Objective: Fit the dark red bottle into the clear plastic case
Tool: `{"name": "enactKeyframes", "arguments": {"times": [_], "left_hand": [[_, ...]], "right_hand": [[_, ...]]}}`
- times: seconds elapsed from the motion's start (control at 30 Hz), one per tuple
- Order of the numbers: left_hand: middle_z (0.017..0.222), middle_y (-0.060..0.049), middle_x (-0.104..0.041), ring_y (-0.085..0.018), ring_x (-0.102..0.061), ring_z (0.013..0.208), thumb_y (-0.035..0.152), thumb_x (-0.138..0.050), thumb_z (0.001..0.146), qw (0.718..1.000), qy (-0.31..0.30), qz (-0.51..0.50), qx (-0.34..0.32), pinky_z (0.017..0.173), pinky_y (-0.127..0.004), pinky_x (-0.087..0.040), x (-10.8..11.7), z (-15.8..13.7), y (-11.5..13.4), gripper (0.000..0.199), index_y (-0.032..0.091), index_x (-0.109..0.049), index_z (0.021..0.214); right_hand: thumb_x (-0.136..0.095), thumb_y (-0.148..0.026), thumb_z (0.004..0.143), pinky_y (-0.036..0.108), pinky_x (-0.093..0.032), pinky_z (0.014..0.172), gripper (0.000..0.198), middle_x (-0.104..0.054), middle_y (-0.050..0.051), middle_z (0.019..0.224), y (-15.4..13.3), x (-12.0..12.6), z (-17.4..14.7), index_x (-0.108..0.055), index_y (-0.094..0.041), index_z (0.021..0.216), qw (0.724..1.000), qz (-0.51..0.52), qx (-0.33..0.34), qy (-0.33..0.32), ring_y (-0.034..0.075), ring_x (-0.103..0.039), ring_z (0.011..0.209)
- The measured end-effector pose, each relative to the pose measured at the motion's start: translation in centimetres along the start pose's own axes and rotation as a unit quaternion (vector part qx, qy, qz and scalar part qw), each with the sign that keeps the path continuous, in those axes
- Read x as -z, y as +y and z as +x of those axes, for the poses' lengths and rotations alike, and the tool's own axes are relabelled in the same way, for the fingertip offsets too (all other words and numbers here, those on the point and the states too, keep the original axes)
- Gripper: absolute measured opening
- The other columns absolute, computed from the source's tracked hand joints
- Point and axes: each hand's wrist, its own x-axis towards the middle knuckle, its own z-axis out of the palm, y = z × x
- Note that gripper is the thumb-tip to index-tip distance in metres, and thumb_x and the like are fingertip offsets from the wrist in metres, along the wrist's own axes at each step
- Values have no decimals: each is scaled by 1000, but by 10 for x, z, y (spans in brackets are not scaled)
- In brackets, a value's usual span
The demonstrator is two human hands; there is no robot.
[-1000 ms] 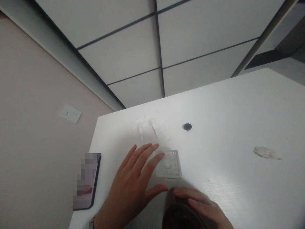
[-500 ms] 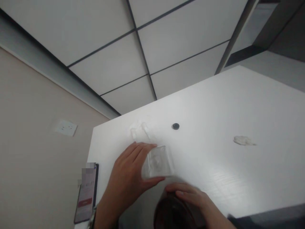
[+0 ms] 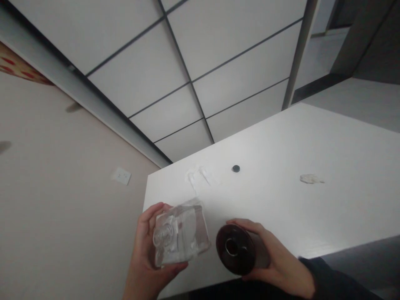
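A clear, square-sided bottle (image 3: pixel 190 231) with a threaded neck is gripped in my left hand (image 3: pixel 145 250), fingers and thumb wrapped round its sides. It is tilted, its neck pointing toward me and to the left. My right hand (image 3: pixel 281 258) is closed round a dark brown bottle (image 3: pixel 236 254), which leans so that its round open neck faces me. The two bottles are close together but apart. Beyond them on the white table (image 3: pixel 268 196) lie two thin whitish pieces (image 3: pixel 203 175), too pale to make out, and a small dark round cap or disc (image 3: pixel 236 168).
A crumpled pale scrap (image 3: pixel 311 179) lies on the right part of the table. A wall with a white socket (image 3: pixel 122 176) stands on the left. Behind the table's far edge rises a white panelled partition (image 3: pixel 156 96).
Both bottles have been lifted and tipped, so their necks now face me. My view has shifted, and the phone on the left is out of sight.
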Motion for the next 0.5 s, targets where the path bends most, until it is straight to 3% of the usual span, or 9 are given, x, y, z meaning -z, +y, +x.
{"name": "enactKeyframes", "arguments": {"times": [0.1, 0.2, 0.3, 0.5], "left_hand": [[135, -11, -72, -36, -75, 117, 65, -92, 72, 999, -10, -22, 30, 93, -49, -70, -3, -15, -13, 87, 30, -55, 143], [144, -12, -68, -36, -73, 125, 55, -93, 76, 998, -23, -46, 44, 100, -50, -67, -8, -23, -18, 86, 31, -52, 147], [149, -13, -65, -35, -70, 130, 46, -93, 78, 996, -10, -73, 57, 103, -48, -65, -12, -28, -16, 88, 31, -48, 152], [149, -9, -66, -35, -62, 141, 30, -92, 78, 999, -35, -13, 33, 105, -48, -64, -15, -27, -4, 73, 34, -60, 144]], "right_hand": [[-97, -44, 75, 62, -51, 119, 85, -65, 17, 151, 2, -1, 1, -58, -28, 149, 1000, 3, 7, -4, 39, -63, 141], [-95, -45, 75, 63, -50, 119, 86, -64, 19, 151, 11, -4, 0, -56, -25, 150, 1000, -1, 20, 3, 40, -62, 141], [-94, -48, 76, 64, -49, 119, 88, -63, 20, 151, 21, -7, -1, -55, -25, 151, 1000, -8, 28, 11, 40, -61, 142], [-90, -51, 81, 65, -47, 120, 85, -61, 18, 155, 24, -7, -2, -53, -27, 153, 1000, 8, 28, 7, 39, -59, 144]]}}
